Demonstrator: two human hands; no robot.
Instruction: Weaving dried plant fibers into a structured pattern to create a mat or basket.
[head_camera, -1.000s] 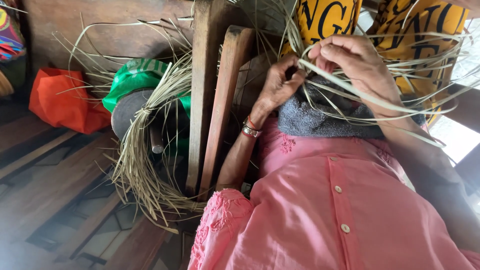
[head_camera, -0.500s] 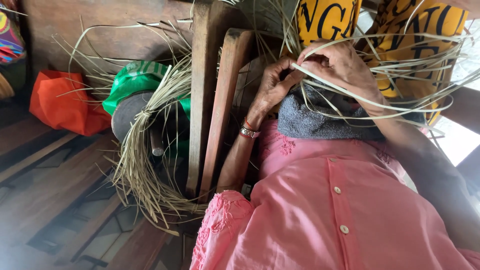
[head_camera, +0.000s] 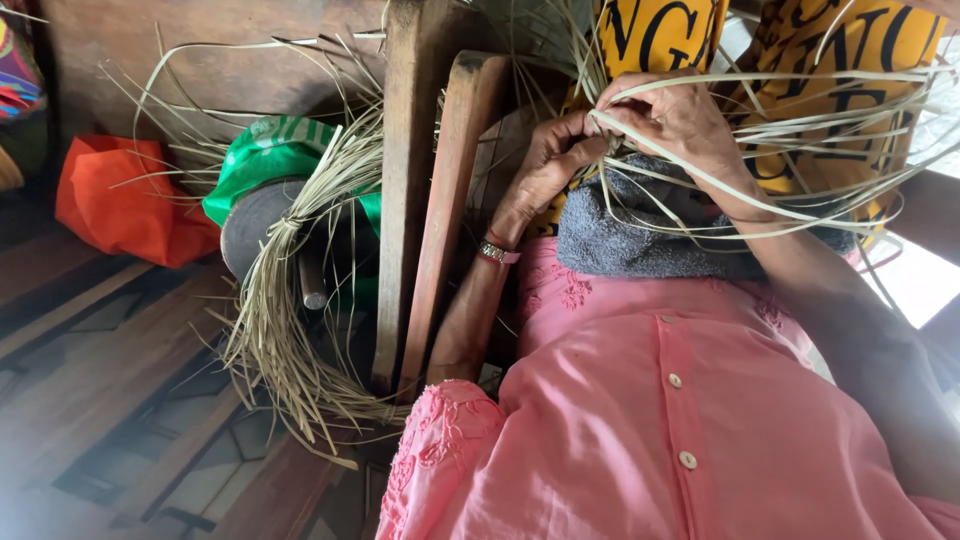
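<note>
Two hands (head_camera: 600, 150); one orange bag (head_camera: 120, 200); one grey cloth (head_camera: 630, 240)

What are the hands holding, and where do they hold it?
Both hands pinch thin dry straw strips where the strips cross, above a grey cloth. The left hand and right hand meet there; the strips' loose ends fan out sideways.

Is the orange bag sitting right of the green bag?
No, the orange bag lies on the wooden floor to the left of the green bag, far from both hands.
</note>
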